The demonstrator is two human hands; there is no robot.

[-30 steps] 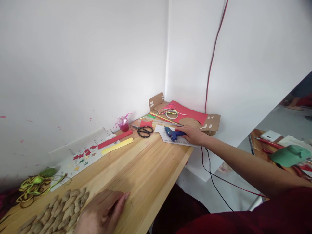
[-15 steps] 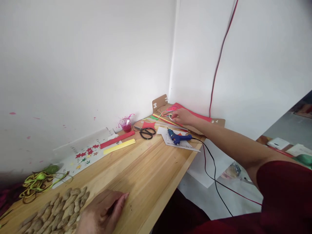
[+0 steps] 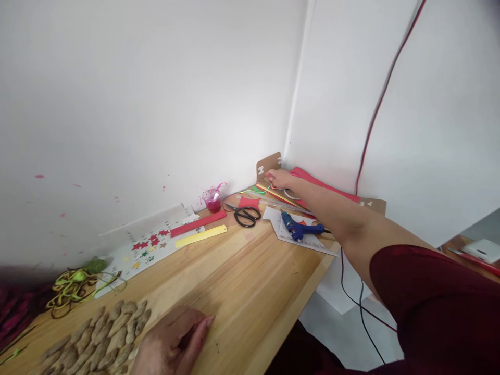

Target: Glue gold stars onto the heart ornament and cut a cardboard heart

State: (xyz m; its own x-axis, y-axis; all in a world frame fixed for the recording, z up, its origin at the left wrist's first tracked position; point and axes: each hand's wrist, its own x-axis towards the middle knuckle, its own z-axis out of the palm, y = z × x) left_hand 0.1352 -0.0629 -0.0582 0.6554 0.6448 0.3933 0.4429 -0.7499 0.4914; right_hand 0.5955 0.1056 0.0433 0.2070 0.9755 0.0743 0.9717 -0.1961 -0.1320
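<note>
My right hand (image 3: 278, 178) reaches to the far corner of the wooden table (image 3: 242, 276) and rests on a pile of coloured strips and loops (image 3: 269, 191) beside a cardboard piece (image 3: 267, 163); its fingers look curled, and what they hold is hidden. A blue glue gun (image 3: 300, 227) lies on white paper just below my forearm. My left hand (image 3: 172, 341) lies flat on the table at the near edge, fingers together, beside a mat of peanut shells (image 3: 96, 338).
Black scissors (image 3: 246, 213), a pink cup (image 3: 212, 199), a red strip (image 3: 197, 223) and a yellow strip (image 3: 200, 236) lie mid-table. A star sticker sheet (image 3: 146, 247) and tangled green cords (image 3: 74, 278) are at the left. Red sheet (image 3: 324, 185) lies by the wall; cables hang right.
My right hand let go of the glue gun and moved farther back to the strips and cardboard in the corner. The view shifted left. My left hand stayed put.
</note>
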